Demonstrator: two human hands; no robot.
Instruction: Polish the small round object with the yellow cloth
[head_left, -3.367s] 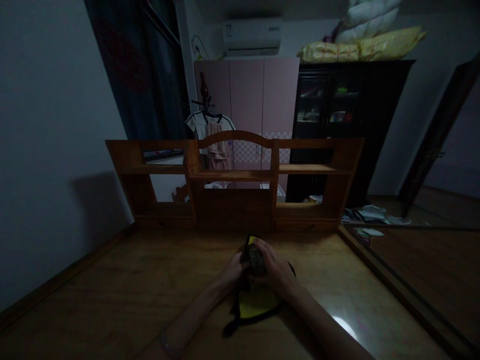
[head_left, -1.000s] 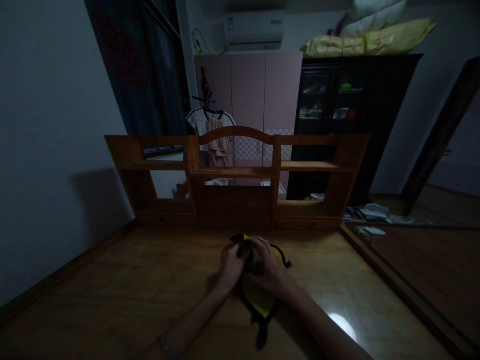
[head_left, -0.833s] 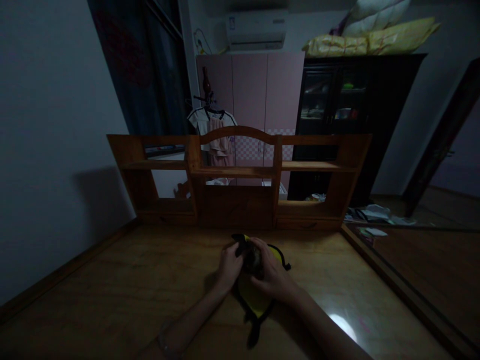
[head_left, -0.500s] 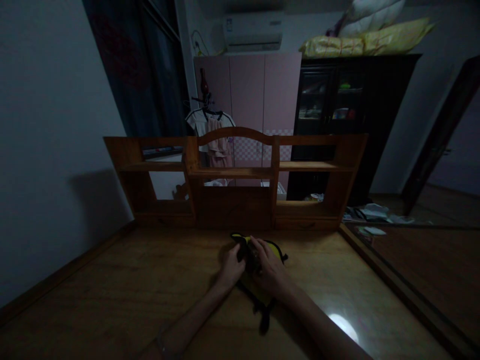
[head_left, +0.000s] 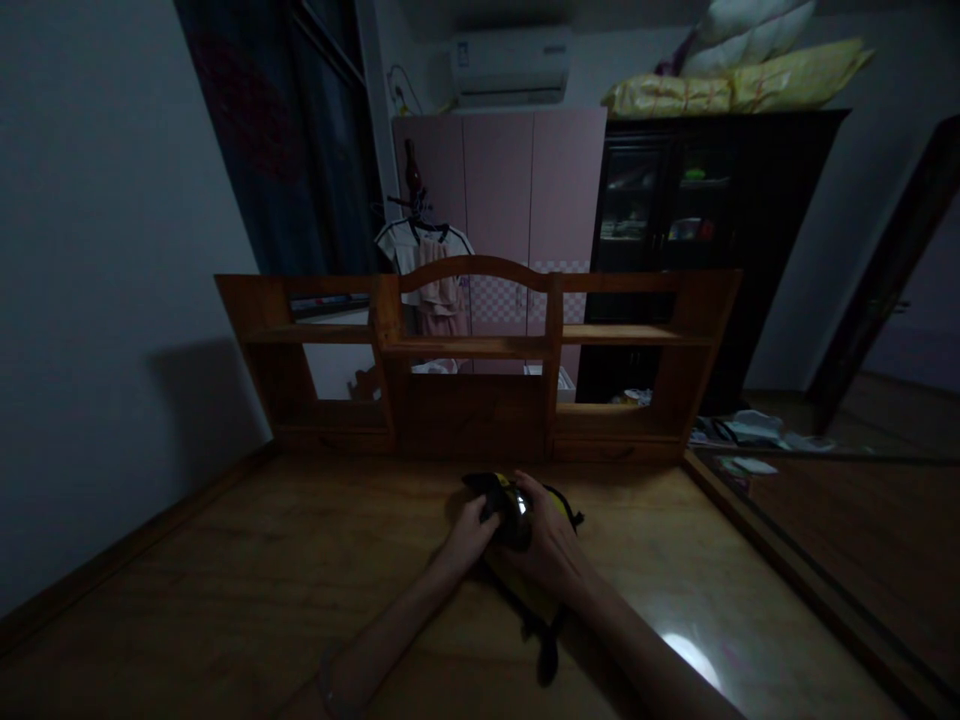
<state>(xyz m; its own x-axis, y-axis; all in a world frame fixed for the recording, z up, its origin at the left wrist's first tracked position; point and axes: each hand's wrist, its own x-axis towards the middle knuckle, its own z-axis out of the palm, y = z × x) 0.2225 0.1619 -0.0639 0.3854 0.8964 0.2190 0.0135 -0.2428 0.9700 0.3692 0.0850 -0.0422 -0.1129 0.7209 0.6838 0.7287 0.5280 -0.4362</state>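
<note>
A yellow cloth piece with black edging and dark straps (head_left: 531, 592), perhaps a pouch, lies on the wooden table under my hands. Between the hands sits a dark, rounded, glossy object (head_left: 519, 508) that catches a bright reflection; its kind is unclear in the dim light. My right hand (head_left: 551, 540) curls around its right side, fingers over the top. With closed fingers my left hand (head_left: 474, 528) grips dark material at the left edge, close against the glossy object. The palms and much of the yellow cloth are hidden.
Beyond the hands, a wooden shelf unit (head_left: 472, 347) with open compartments stands across the table's (head_left: 337, 560) far edge. A raised wooden edge (head_left: 780, 570) runs along the right side. At left is a white wall (head_left: 112, 350). Bags and papers (head_left: 754, 428) lie beyond the right edge.
The glossy object now shows a bright shine between my hands, having turned or come further into view. The cloth and its dark strap have shifted slightly right and down.
</note>
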